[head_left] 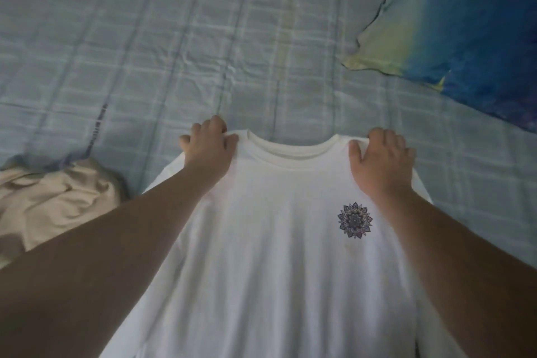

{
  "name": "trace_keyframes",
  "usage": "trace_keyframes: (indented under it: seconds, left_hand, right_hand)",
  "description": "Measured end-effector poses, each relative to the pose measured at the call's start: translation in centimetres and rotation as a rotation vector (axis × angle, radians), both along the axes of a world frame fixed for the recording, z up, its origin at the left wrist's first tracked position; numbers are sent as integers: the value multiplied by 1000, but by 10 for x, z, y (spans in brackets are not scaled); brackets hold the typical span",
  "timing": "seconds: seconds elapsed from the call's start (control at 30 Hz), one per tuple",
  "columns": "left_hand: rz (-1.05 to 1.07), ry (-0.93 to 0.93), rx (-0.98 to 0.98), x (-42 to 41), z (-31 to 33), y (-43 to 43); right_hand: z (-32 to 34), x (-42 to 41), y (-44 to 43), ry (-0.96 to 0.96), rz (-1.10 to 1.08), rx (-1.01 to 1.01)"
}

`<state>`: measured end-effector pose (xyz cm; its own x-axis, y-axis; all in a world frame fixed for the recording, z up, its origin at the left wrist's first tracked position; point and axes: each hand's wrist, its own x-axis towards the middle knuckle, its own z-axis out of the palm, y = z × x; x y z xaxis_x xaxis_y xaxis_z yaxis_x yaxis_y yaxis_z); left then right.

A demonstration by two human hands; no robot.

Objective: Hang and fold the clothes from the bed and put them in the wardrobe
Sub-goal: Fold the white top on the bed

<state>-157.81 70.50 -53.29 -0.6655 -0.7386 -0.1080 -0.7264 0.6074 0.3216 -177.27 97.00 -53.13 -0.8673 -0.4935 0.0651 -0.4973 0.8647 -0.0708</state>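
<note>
A white T-shirt (270,256) with a small dark mandala print on its chest hangs front side towards me over the bed. My left hand (207,148) grips its left shoulder beside the collar. At the other shoulder, my right hand (380,161) grips the cloth, thumb on the front. The shirt's sleeves are folded back out of sight behind the body. Its hem is below the frame's edge.
The bed (174,38) is covered with a pale blue checked sheet. A crumpled beige garment (55,203) lies at the left edge. A blue and yellow pillow (456,38) lies at the upper right.
</note>
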Motion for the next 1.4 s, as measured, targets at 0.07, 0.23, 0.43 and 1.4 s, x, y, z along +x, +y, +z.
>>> trace_keyframes:
  seconds: [0.07,0.23,0.43,1.4]
  left_hand:
    - [-12,4,-19,-1,-13,5]
    - [-131,152,-123,17,-7,28]
    - [-439,-97,-114,60,-7,81]
    - [227,21,163,456,62,23]
  right_hand:
    - [-14,1,1,6,12,40]
    - [-15,15,6,81,100,-48]
    - [-12,96,19,-14,305,-104]
    - [43,429,-122,-371,666,150]
